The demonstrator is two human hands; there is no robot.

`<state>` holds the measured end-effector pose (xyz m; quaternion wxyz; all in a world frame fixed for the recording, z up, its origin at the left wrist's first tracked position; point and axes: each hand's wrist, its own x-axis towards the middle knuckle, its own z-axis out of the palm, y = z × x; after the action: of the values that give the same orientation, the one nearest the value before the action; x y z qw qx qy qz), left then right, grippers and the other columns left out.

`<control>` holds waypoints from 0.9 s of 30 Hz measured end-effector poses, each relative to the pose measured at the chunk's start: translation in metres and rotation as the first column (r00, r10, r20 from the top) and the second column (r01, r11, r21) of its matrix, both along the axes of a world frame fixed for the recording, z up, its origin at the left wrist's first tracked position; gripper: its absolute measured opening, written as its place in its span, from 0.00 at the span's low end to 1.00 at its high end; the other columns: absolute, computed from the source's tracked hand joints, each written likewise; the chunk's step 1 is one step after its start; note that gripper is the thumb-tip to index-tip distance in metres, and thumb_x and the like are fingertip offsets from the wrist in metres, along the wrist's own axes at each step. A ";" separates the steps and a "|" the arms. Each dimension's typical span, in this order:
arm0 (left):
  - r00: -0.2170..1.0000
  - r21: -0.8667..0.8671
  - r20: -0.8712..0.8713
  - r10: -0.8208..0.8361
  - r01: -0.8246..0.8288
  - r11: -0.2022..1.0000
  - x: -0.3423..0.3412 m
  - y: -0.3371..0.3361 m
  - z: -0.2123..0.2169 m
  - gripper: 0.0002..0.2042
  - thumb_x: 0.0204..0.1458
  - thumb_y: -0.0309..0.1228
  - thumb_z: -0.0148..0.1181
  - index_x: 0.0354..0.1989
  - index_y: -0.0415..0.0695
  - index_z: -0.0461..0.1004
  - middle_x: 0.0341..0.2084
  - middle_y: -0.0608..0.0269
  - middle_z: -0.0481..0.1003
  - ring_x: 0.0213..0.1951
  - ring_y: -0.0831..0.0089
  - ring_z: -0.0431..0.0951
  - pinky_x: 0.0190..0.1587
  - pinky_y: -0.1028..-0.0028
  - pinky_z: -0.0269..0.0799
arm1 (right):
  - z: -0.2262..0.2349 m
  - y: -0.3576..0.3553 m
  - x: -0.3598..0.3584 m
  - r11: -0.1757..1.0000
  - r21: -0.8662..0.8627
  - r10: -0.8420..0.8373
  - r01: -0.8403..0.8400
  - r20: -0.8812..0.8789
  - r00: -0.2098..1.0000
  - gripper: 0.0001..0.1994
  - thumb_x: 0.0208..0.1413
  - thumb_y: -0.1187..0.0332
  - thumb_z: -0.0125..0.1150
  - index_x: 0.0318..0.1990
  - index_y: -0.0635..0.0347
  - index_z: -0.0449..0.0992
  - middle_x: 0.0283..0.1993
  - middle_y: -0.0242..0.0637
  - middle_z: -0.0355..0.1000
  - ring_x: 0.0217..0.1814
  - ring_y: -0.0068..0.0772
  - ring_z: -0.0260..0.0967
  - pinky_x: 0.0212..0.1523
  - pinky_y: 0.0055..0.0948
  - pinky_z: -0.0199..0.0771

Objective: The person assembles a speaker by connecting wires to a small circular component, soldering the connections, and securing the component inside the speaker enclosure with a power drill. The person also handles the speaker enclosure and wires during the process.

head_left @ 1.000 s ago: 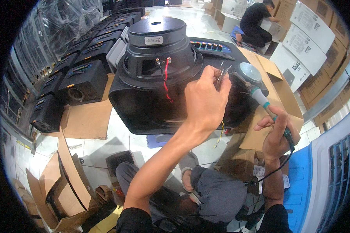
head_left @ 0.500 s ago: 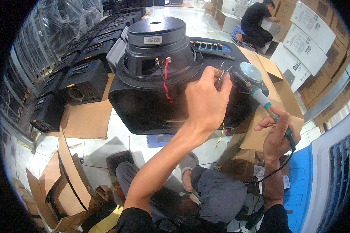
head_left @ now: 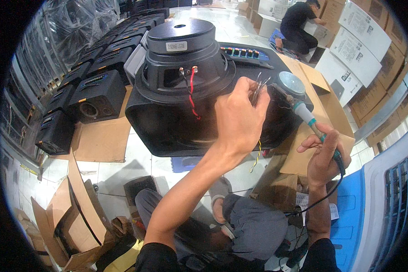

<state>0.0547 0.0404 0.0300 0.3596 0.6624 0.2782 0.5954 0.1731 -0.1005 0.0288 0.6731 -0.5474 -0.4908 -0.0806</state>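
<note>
A big black speaker driver [head_left: 186, 59] sits magnet-up in a black speaker cabinet [head_left: 167, 122], with a red and a black wire on its terminals. My left hand [head_left: 240, 118] is raised over the cabinet's right part and pinches thin bare wire ends [head_left: 258, 86] between its fingers. My right hand [head_left: 324, 156] grips a soldering iron [head_left: 303, 115] with a teal and white handle; its tip points up-left toward the wire ends. A small round silver tweeter [head_left: 291, 84] lies just behind the iron's tip. A yellow wire [head_left: 257, 156] hangs below my left wrist.
Rows of black speaker boxes [head_left: 95, 95] stand at the left. Flat and folded cardboard [head_left: 99, 140] lies on the tiled floor. Stacked cartons [head_left: 353, 59] line the right, where another person [head_left: 299, 27] crouches. A blue and white appliance [head_left: 371, 213] is at my right.
</note>
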 end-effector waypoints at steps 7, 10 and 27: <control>0.999 0.021 -0.050 0.008 -0.007 1.000 0.000 0.003 0.001 0.09 0.58 0.29 0.64 0.35 0.34 0.77 0.27 0.43 0.81 0.30 0.50 0.84 0.34 0.60 0.76 | -0.003 0.001 0.002 0.999 0.031 -0.011 0.011 -0.010 1.000 0.25 0.73 0.55 0.51 0.42 0.76 0.80 0.29 0.48 0.77 0.20 0.31 0.75 0.20 0.25 0.76; 0.999 0.026 -0.048 0.006 -0.005 1.000 0.000 0.001 0.000 0.09 0.58 0.29 0.64 0.35 0.34 0.77 0.27 0.43 0.81 0.30 0.49 0.84 0.34 0.59 0.76 | -0.003 0.001 0.002 0.999 0.047 0.007 -0.006 -0.015 1.000 0.25 0.73 0.55 0.51 0.41 0.77 0.80 0.32 0.50 0.78 0.20 0.31 0.75 0.20 0.26 0.77; 0.996 0.072 -0.038 0.084 -0.081 0.994 0.002 0.002 -0.004 0.09 0.59 0.28 0.66 0.35 0.32 0.78 0.24 0.53 0.82 0.27 0.75 0.83 0.31 0.75 0.75 | 0.001 -0.001 0.000 0.999 -0.020 -0.024 0.025 0.019 1.000 0.25 0.74 0.54 0.49 0.42 0.73 0.81 0.22 0.43 0.76 0.19 0.29 0.74 0.21 0.24 0.73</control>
<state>0.0565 0.0421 0.0260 0.3052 0.6746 0.2915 0.6056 0.1726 -0.1012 0.0302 0.6618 -0.5595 -0.4910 -0.0888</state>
